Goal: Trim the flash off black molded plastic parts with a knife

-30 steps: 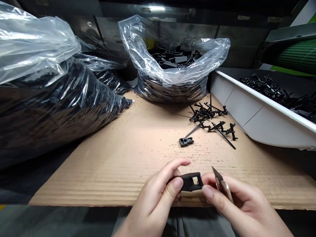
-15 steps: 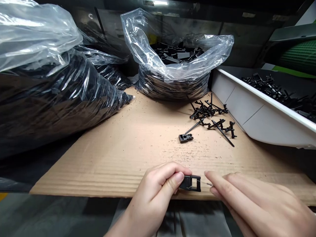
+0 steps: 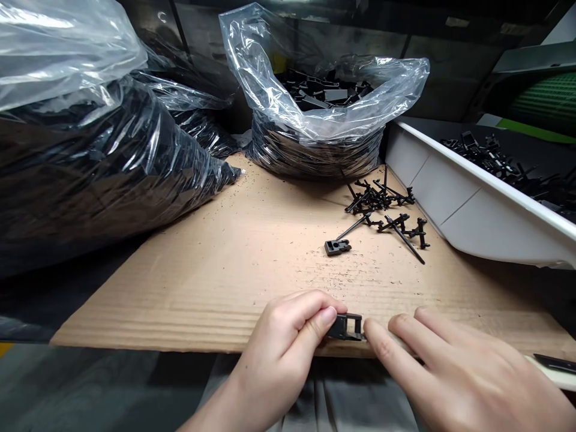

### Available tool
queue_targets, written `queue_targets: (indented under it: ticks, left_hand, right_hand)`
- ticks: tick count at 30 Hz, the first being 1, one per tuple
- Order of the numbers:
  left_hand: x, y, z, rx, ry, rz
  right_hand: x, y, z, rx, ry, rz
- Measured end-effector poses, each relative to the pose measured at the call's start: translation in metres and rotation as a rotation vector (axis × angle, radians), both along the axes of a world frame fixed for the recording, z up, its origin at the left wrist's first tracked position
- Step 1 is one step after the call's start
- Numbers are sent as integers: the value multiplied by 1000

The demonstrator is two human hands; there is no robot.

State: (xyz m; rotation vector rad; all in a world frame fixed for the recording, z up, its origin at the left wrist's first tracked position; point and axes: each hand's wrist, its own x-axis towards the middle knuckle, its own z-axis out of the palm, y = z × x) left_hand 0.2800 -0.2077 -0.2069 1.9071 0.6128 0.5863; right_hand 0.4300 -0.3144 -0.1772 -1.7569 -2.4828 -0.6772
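My left hand (image 3: 288, 345) pinches a small black plastic part (image 3: 340, 327) between thumb and forefinger, just above the cardboard's front edge. The part has a rectangular opening at its right end. My right hand (image 3: 463, 366) is closed around what looks like a utility knife (image 3: 560, 367), whose pale body with a black strip sticks out behind the hand. My right forefinger reaches the part's open end; the knife's tip is mostly hidden there. Farther back on the cardboard lies another small black part (image 3: 337, 247).
Thin black sprue pieces (image 3: 378, 198) lie on the cardboard sheet (image 3: 202, 288), with dark shavings scattered about. Behind stands an open clear bag (image 3: 315, 138) of black parts. A large filled bag (image 3: 103, 174) is at left, a white tray (image 3: 450, 192) of black parts at right.
My right hand has moved left and turned, bringing its fingertip up to the part's open end. The knife's pale rear end now shows at right. My left hand keeps its hold.
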Motion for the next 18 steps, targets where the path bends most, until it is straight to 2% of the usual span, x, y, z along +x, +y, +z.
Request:
queue_targets:
  ticks: [3, 6, 9, 13, 18]
  left_hand:
    - [0, 0, 0, 18, -10, -9]
    - [1, -1, 1, 3, 1, -9]
    - [1, 0, 1, -16, 25, 2]
    - [0, 0, 1, -39, 36, 4]
    - [0, -3, 0, -129, -77, -73]
  right_hand:
    - [0, 4, 4, -18, 11, -13]
    - [5, 4, 10, -119, 114, -65]
    - [14, -1, 7, -121, 414, -123]
    - [14, -7, -9, -66, 822, -228]
    - [-10, 4, -19, -235, 1251, -348]
